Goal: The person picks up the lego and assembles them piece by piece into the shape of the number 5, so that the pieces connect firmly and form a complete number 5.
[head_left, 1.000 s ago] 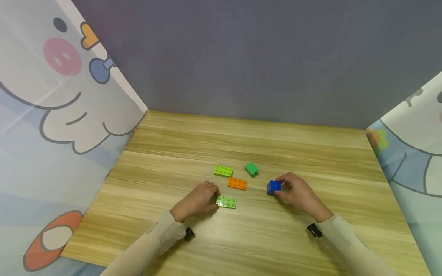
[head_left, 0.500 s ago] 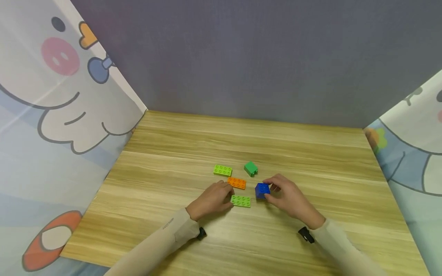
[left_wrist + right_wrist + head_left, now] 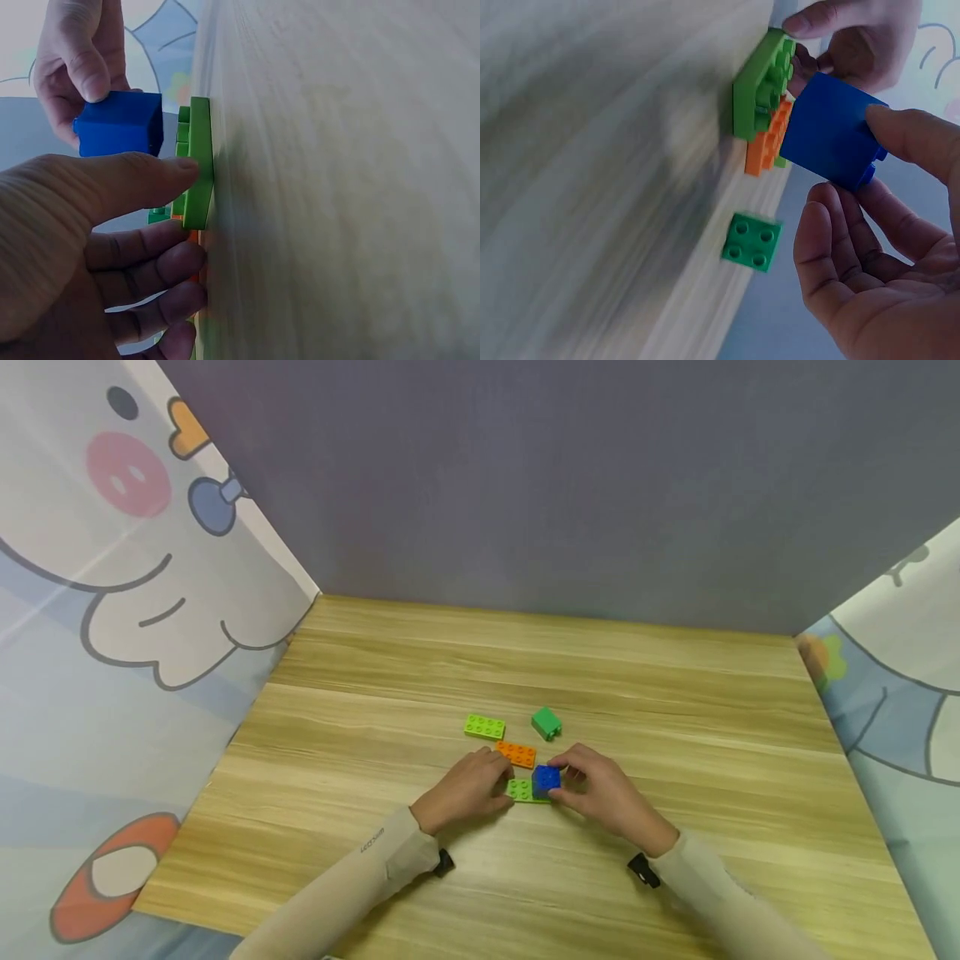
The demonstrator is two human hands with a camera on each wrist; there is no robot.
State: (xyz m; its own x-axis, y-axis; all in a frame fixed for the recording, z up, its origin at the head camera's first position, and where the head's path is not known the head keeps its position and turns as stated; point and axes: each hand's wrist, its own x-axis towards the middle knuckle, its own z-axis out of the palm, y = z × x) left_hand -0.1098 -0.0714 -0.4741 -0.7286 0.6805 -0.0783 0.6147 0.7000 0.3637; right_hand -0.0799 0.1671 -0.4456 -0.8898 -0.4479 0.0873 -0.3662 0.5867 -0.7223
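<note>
**Blue brick (image 3: 547, 781) in a fingertip pinch, just above the flat light-green brick (image 3: 519, 790)**

Head view: Right hand (image 3: 603, 793) holds the blue brick between thumb and fingers, over the right part of the flat light-green brick, which lies on the table (image 3: 675, 693). Left hand (image 3: 472, 787) grips the left end of that flat brick. Beyond them: orange brick (image 3: 517, 753), lime brick (image 3: 484, 727), dark green brick (image 3: 546, 723). Both held pieces look like moulded plastic; judged light, stiff and not fragile.

Left wrist view: A narrow gap shows between the blue brick and the light-green studs; not touching. Left thumb lies along the flat brick's side, index fingertip near its end; other fingers loosely curled. The flat brick is low, so its end and side edges seem the best hold, leaving the studs uncovered. Light enough, I judge, to slide if not steadied.

Right wrist view: Blue brick slightly tilted, studs facing away from the table. Right thumb on one side, fingers opposite, spread no wider than the brick. Smooth walls could let it pivot under an off-centre pinch; opposite side walls, squarely, look like the surest hold. Dark green brick lies apart, its four studs facing sideways.
</note>
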